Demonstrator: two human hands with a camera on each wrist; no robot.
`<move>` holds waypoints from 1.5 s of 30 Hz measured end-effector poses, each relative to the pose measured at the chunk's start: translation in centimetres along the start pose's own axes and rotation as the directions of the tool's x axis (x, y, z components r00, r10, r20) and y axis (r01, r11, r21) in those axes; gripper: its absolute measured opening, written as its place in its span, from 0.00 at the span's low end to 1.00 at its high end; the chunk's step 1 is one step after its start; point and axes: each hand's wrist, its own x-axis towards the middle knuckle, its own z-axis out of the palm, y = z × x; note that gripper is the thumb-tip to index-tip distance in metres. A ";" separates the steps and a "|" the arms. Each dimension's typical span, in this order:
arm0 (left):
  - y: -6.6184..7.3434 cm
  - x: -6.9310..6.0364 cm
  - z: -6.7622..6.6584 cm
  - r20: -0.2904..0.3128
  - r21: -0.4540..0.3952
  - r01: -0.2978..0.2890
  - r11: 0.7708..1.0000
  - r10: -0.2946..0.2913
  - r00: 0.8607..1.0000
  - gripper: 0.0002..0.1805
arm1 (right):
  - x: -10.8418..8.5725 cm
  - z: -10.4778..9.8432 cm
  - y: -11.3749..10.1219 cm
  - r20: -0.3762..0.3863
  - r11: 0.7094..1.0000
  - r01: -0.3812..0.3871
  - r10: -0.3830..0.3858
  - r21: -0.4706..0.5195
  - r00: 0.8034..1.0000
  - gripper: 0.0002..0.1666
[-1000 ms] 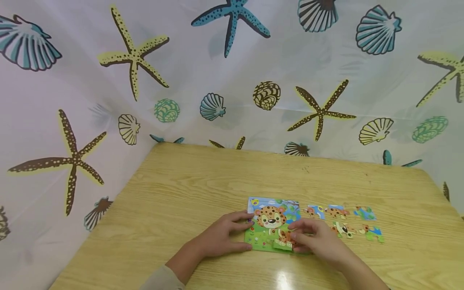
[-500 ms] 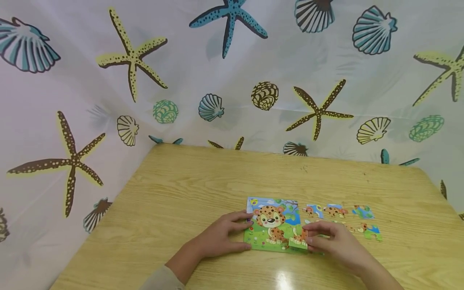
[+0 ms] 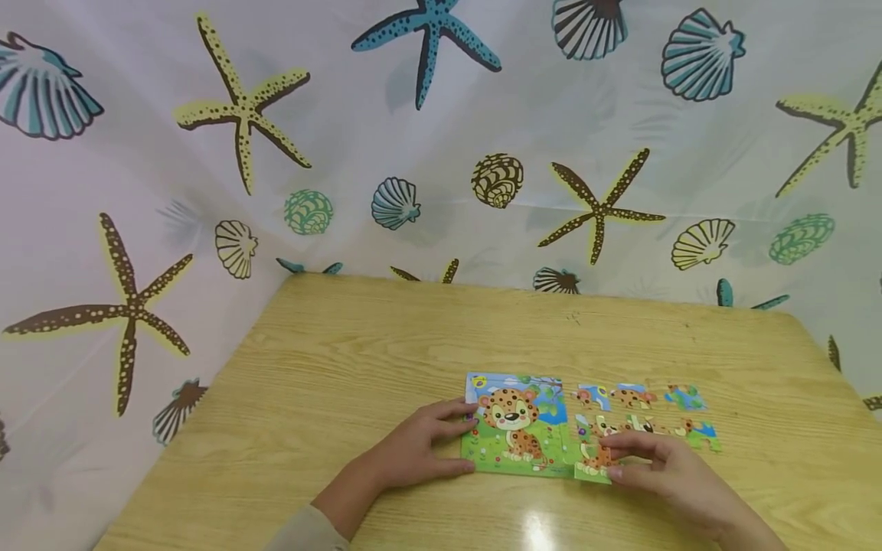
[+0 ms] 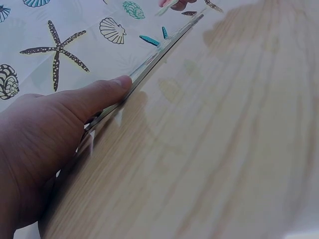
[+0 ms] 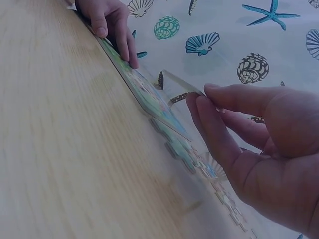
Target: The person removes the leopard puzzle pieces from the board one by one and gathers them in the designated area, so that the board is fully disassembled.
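Observation:
My left hand [image 3: 420, 448] rests at the left side of a picture puzzle board [image 3: 513, 428] with a spotted leopard cub on it. In the left wrist view, the thumb [image 4: 107, 92] lies on the board's near edge. To the right of the board, my right hand [image 3: 671, 471] pinches a puzzle piece [image 3: 592, 465] with spotted fur and green grass. The right wrist view has this piece [image 5: 182, 82] nearly edge-on between thumb and fingers, raised above the table. Part of it is hidden by the fingertips.
Several loose puzzle pieces [image 3: 632, 396] lie in two rows right of the board, some partly behind the right hand. The wooden table [image 3: 358, 344] meets a white curtain [image 3: 441, 153] with starfish and shell prints at the back and sides.
My right hand has carried the puzzle piece rightward, from over the board's lower right part to just beyond its right edge. The left hand has stayed at the board.

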 end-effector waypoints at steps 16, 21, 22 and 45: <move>-0.1 -0.3 0.6 0.004 -0.011 0.001 1.000 -0.001 1.000 0.37 | -1.8 -3.6 1.4 -0.083 0.996 -0.040 0.034 -0.076 0.996 0.30; -0.1 -0.5 0.6 0.003 -0.003 0.016 1.000 -0.016 1.000 0.37 | -1.9 -4.4 1.9 -0.117 0.991 -0.102 0.092 -0.083 0.989 0.32; -0.1 -0.5 0.6 0.000 -0.002 0.014 1.000 -0.014 1.000 0.37 | -1.8 -4.5 1.9 -0.123 0.990 -0.112 0.102 -0.083 0.987 0.32; 0.0 -0.1 -0.1 -0.005 -0.001 -0.033 0.999 0.033 0.999 0.36 | -1.6 -2.9 1.0 -0.428 0.873 -0.265 0.072 -0.409 0.901 0.32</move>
